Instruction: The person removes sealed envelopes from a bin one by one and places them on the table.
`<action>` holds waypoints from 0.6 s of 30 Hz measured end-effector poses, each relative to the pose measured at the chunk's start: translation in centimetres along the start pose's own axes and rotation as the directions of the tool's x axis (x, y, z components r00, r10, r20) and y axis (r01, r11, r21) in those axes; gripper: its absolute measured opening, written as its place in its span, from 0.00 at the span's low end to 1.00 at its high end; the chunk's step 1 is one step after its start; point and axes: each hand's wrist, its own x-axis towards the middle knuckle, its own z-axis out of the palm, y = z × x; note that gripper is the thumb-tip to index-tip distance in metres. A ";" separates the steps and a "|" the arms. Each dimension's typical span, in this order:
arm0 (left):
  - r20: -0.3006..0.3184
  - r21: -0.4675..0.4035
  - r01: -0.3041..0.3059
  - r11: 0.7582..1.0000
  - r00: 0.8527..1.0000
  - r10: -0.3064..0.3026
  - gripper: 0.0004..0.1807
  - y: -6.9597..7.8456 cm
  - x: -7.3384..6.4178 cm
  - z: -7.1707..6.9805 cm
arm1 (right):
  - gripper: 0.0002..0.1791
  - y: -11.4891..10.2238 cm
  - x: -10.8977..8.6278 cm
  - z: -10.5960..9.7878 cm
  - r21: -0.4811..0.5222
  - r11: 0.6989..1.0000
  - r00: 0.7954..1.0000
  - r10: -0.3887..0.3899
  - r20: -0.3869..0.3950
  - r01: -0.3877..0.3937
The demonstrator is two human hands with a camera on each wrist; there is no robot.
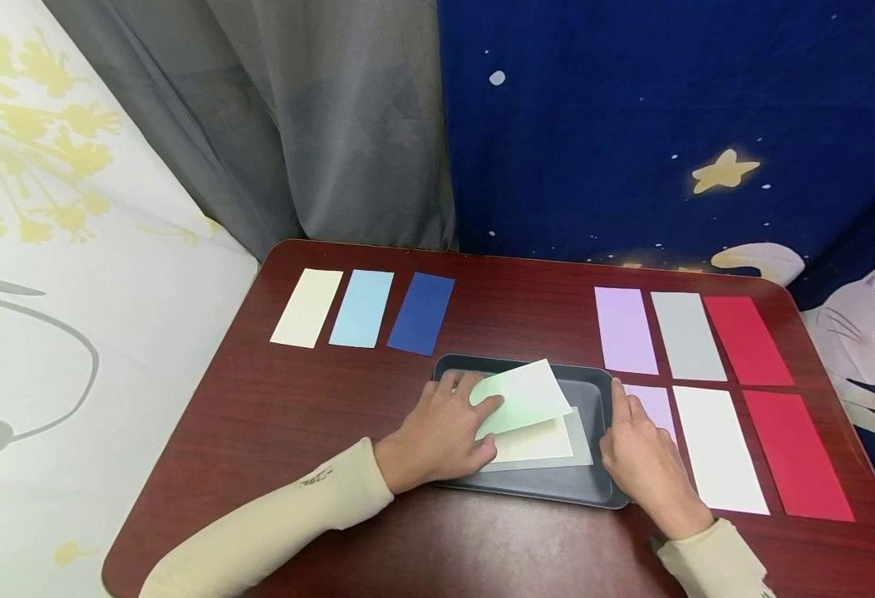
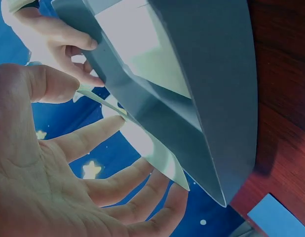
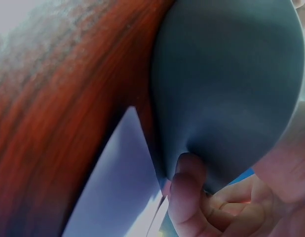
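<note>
My left hand [image 1: 440,428] pinches a pale green card [image 1: 523,397] over a dark grey tray [image 1: 594,399]. Thumb and fingers lie on either side of the card's edge in the left wrist view, where the card [image 2: 160,155] tilts beside the tray wall. Under it in the tray lie a cream card [image 1: 538,444] and a grey sheet [image 1: 582,448], partly covered. The tray's right end is held by my right hand [image 1: 646,461]. A fingertip [image 3: 191,165] presses the tray's outer wall [image 3: 226,89] in the right wrist view.
On the dark red table [image 1: 280,415], cream [image 1: 307,308], light blue [image 1: 361,308] and dark blue [image 1: 421,314] cards lie at back left. Lavender [image 1: 626,330], grey [image 1: 688,336], white [image 1: 721,448] and red [image 1: 748,340] cards lie in two rows right of the tray. Curtains hang behind.
</note>
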 end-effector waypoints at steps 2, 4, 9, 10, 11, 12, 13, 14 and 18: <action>-0.008 -0.004 0.006 1.000 1.000 -0.006 0.26 -0.1 -0.3 -0.1 | 0.41 0.0 0.0 0.0 0.001 1.000 1.000 0.002 0.001 -0.002; -0.006 -0.005 0.013 1.000 1.000 -0.013 0.26 -0.1 -0.6 -0.1 | 0.41 0.0 0.0 0.1 0.003 1.000 1.000 0.003 0.002 -0.003; -0.013 -0.005 0.030 1.000 0.999 -0.030 0.25 -0.3 -1.5 -0.1 | 0.41 0.1 0.0 0.1 0.005 1.000 1.000 -0.003 0.001 0.003; -0.020 -0.005 0.033 0.999 0.999 -0.033 0.25 -0.4 -1.7 -0.1 | 0.41 0.1 -0.1 0.2 0.004 1.000 1.000 -0.004 0.000 0.004; -0.026 -0.004 0.036 0.999 0.999 -0.036 0.25 -0.4 -1.9 -0.1 | 0.41 0.1 0.0 0.2 0.003 1.000 1.000 -0.006 -0.001 0.006; -0.033 -0.003 0.039 0.999 0.999 -0.039 0.26 -0.5 -2.0 -0.1 | 0.41 0.1 0.0 0.2 0.003 1.000 1.000 -0.007 -0.002 0.007; -0.037 -0.002 0.045 0.999 0.998 -0.045 0.26 -0.6 -2.2 -0.2 | 0.41 0.1 0.0 0.2 0.002 1.000 1.000 -0.008 -0.003 0.008; -0.036 -0.001 0.053 0.999 0.998 -0.053 0.26 -0.7 -2.3 -0.2 | 0.41 0.1 0.0 0.2 0.001 1.000 1.000 -0.009 -0.003 0.009; -0.016 -0.002 0.102 0.995 0.995 -0.102 0.29 -1.2 -2.8 -0.3 | 0.41 0.2 0.0 0.3 -0.001 1.000 1.000 -0.011 -0.003 0.011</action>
